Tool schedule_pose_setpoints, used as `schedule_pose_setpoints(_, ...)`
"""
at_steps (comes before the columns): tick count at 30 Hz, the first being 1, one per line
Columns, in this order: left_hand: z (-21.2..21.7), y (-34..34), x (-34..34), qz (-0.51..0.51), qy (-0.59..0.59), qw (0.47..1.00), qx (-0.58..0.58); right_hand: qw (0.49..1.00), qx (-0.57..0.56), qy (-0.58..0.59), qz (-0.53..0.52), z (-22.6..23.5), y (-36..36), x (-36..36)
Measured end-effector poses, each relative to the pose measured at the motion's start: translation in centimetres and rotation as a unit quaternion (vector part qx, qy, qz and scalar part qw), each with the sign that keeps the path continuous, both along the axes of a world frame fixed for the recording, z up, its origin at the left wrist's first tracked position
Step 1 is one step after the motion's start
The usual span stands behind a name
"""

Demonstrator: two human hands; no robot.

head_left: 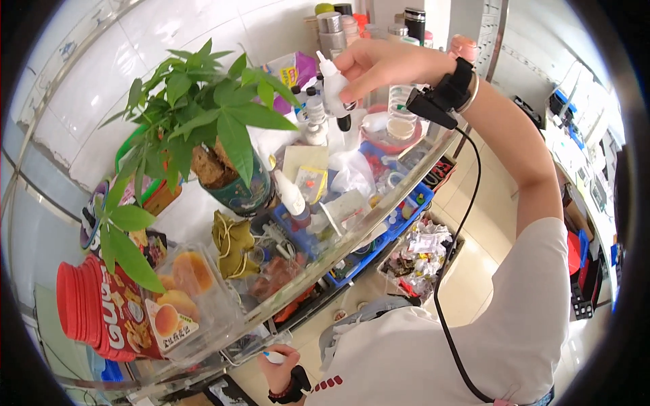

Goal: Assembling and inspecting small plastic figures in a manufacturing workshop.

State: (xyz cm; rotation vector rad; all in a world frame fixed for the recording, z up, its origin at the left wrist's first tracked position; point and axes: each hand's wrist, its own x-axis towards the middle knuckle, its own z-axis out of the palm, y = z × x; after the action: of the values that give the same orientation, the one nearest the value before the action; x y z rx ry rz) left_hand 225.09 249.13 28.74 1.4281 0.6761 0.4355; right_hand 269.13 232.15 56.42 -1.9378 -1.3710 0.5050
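Over the back of the glass shelf, my right hand (pixel 382 66) is closed around a white squeeze bottle (pixel 333 86) with a pointed nozzle, held upright. Just beside it stand small dark-capped bottles (pixel 315 108). Low in the picture, in front of the shelf edge, my left hand (pixel 281 371) is closed on a small white object with a blue tip (pixel 273 356); its kind is too small to tell. Another white nozzle bottle (pixel 290 194), with reddish contents at its base, stands tilted in view among the clutter, next to a yellow-and-white packet (pixel 312 184).
A potted plant (pixel 237 193) spreads leaves across the shelf's left half. Near it are a clear box of buns (pixel 193 298) and a red-lidded container (pixel 76 301). Blue trays (pixel 413 203) and a full waste bin (pixel 420 254) sit beneath the glass shelf edge (pixel 379 220).
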Motion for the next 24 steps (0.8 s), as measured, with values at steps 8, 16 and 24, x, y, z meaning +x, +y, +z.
schedule_pose_setpoints(8, 1.9, 1.1, 2.2, -0.183, -0.004, 0.982, 0.034, 0.990, -0.059, -0.118, -0.044, 9.7, -3.9, -5.1)
schedule_pose_setpoints(16, 2.4, 2.1, 4.7, -0.296, -0.002, 0.954, 0.035, 0.933, -0.212, -0.271, -0.108, 17.5, -5.2, -8.6)
schedule_pose_setpoints(24, 1.4, 3.0, 5.2, -0.328, -0.012, 0.942, 0.072, 0.969, 0.101, -0.210, -0.087, 16.1, -5.8, -8.3)
